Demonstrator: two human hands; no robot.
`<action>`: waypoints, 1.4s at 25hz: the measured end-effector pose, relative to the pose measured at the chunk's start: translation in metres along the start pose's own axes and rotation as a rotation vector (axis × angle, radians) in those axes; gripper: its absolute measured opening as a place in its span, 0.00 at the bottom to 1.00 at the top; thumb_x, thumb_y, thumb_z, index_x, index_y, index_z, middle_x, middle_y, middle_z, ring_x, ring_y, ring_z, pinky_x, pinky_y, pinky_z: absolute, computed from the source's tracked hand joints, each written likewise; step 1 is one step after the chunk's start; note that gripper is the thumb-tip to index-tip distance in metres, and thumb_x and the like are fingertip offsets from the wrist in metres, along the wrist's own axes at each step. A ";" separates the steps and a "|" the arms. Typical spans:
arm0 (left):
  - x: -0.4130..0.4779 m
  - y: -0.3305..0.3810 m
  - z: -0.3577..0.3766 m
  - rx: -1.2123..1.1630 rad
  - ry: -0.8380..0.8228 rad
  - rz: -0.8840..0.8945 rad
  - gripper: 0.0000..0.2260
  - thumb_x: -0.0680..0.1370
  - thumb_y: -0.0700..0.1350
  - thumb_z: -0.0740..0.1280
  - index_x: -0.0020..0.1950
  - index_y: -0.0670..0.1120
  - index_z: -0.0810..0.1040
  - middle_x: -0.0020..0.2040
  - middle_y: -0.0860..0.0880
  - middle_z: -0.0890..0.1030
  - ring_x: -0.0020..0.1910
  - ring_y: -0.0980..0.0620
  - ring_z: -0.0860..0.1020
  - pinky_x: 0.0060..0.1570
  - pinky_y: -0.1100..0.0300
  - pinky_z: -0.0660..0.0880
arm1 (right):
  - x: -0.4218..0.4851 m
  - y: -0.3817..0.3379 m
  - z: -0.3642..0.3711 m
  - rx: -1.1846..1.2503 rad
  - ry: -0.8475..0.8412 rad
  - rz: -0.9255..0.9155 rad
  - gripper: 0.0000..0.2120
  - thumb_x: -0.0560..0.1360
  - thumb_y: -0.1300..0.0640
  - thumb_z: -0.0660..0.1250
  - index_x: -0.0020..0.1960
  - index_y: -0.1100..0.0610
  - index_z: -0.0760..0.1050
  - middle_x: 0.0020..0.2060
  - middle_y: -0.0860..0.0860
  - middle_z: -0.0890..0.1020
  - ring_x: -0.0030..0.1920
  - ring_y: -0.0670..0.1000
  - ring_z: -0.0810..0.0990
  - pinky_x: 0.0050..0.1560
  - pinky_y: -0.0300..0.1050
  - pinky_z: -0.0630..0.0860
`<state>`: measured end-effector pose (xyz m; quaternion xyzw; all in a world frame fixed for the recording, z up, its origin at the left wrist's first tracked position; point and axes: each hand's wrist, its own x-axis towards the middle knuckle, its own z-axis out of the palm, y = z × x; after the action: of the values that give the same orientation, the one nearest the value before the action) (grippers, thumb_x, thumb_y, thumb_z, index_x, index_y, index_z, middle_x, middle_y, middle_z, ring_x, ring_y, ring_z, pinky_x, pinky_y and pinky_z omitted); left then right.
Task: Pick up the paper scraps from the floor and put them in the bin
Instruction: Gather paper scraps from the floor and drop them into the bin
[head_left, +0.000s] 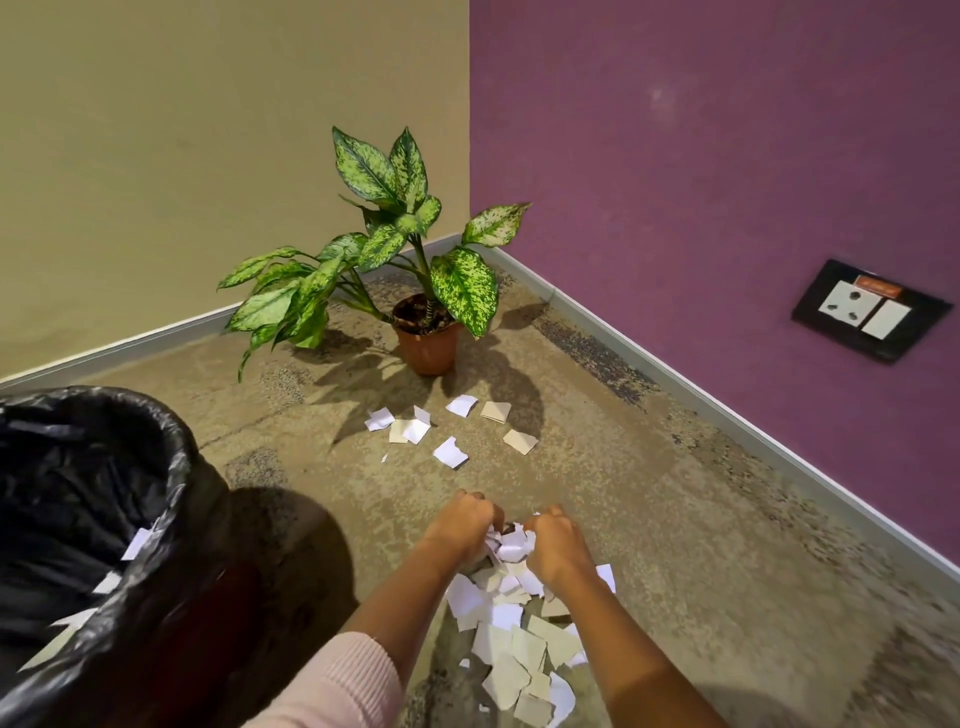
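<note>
A heap of white and cream paper scraps (519, 649) lies on the floor under my forearms. My left hand (460, 525) and my right hand (558, 545) are down at the far end of the heap, both closed on a bunch of scraps (511, 545) between them. Several more loose scraps (452, 431) lie farther off, near the plant pot. The bin (171, 452), lined with a black bag, stands at the left; a few scraps lie inside it.
A potted plant (428, 338) with spotted green leaves stands in the corner beyond the far scraps. A beige wall is at the left, and a purple wall with a socket plate (867, 312) at the right. The floor is speckled carpet.
</note>
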<state>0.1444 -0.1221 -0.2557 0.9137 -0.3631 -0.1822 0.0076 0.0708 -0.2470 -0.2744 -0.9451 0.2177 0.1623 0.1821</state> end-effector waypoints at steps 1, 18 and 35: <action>-0.005 -0.001 -0.003 -0.027 0.000 -0.014 0.18 0.75 0.34 0.66 0.62 0.48 0.79 0.61 0.43 0.77 0.62 0.43 0.74 0.55 0.55 0.72 | -0.002 -0.004 -0.003 -0.001 0.008 -0.009 0.16 0.74 0.64 0.66 0.60 0.54 0.79 0.64 0.54 0.71 0.60 0.58 0.78 0.61 0.51 0.77; -0.102 -0.054 -0.153 -0.072 0.256 -0.156 0.13 0.76 0.43 0.68 0.61 0.50 0.80 0.59 0.43 0.77 0.60 0.41 0.74 0.57 0.54 0.73 | -0.072 -0.141 -0.140 -0.023 0.214 -0.189 0.14 0.76 0.63 0.66 0.60 0.54 0.79 0.64 0.57 0.70 0.64 0.62 0.74 0.63 0.50 0.74; -0.312 -0.217 -0.263 0.018 0.342 -0.538 0.10 0.74 0.44 0.69 0.54 0.51 0.83 0.57 0.45 0.83 0.56 0.44 0.79 0.54 0.56 0.75 | -0.155 -0.377 -0.178 -0.072 0.231 -0.637 0.18 0.77 0.60 0.67 0.66 0.57 0.76 0.65 0.59 0.70 0.66 0.63 0.71 0.67 0.57 0.71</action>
<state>0.1683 0.2147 0.0603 0.9944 -0.1035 -0.0184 0.0120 0.1563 0.0502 0.0450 -0.9836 -0.0750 -0.0034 0.1641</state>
